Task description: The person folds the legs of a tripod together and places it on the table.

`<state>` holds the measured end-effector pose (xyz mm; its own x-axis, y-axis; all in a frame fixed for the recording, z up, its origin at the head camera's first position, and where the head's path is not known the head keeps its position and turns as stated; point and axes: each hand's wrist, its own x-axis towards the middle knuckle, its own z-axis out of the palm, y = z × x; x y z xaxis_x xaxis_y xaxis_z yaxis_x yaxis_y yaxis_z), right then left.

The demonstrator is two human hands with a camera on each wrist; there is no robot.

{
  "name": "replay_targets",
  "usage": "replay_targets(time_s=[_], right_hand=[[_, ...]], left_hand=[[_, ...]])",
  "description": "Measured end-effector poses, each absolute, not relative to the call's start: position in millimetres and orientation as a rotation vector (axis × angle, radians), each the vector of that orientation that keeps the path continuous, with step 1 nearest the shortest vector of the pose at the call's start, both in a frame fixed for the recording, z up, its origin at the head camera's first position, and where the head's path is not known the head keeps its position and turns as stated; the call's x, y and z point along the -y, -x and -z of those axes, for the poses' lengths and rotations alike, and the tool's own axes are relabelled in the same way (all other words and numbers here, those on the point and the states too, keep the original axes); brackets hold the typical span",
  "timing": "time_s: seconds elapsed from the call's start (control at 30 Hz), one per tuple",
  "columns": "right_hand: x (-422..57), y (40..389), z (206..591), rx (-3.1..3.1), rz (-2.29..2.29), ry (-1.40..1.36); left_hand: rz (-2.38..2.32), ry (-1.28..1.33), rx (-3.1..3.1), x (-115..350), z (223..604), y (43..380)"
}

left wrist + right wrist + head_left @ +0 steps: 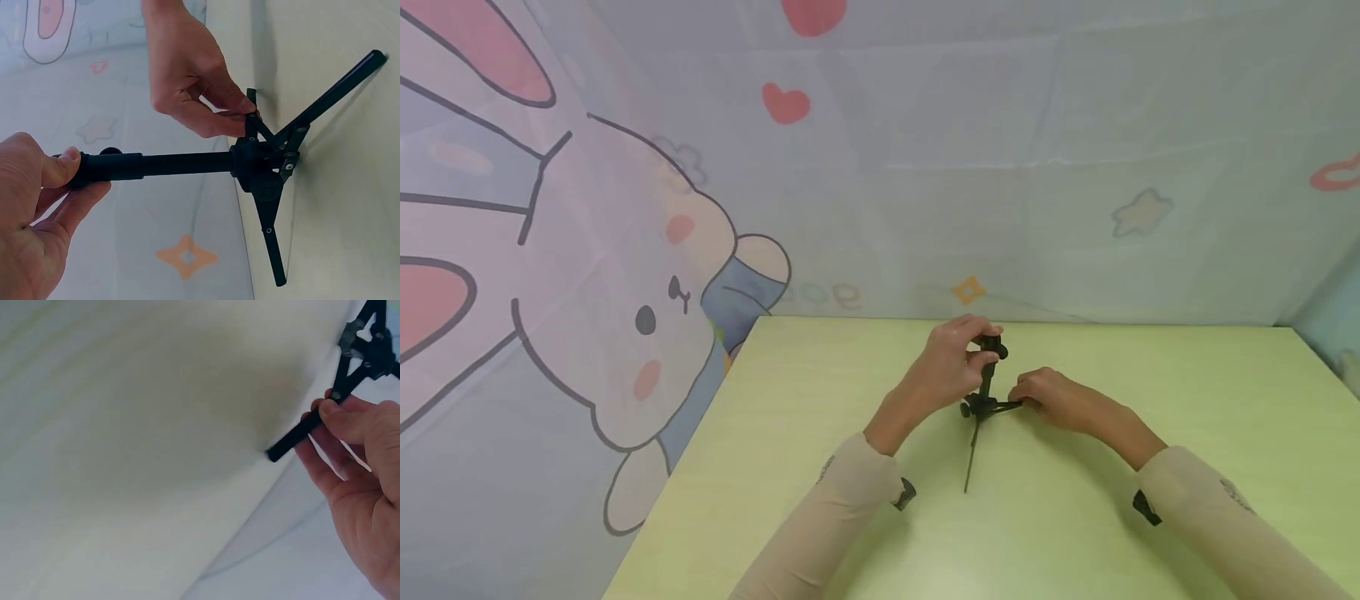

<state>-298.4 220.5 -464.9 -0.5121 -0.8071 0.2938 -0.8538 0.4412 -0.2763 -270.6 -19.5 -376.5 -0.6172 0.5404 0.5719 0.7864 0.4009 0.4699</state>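
A small black tripod [988, 385] stands on the table with its legs spread and its column upright. At the top of the column, my left hand [951, 362] grips the head between thumb and fingers. The left wrist view shows the column [187, 164], the hub and three splayed legs, one leg [337, 94] reaching outward. My right hand [1056, 398] pinches one leg on the right side. In the right wrist view, thumb and fingertips close round that leg [300, 434], near its hinged brace, with the leg's end sticking out past them.
The pale yellow-green table [1187, 392] extends around the tripod on all sides. Behind it hangs a cloth backdrop [925, 183] with a large cartoon rabbit [617, 275] at the left. A dark strap piece [1146, 507] shows under the right sleeve.
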Motion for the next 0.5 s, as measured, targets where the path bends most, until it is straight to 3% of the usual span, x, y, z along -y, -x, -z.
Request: replay_targets(time_s=[0.5], right_hand=[[-200.0,296.7,467.8,2.527,-0.648,-1.413]], left_hand=[[1.048,1.153,2.314,19.6,376.9,270.9]])
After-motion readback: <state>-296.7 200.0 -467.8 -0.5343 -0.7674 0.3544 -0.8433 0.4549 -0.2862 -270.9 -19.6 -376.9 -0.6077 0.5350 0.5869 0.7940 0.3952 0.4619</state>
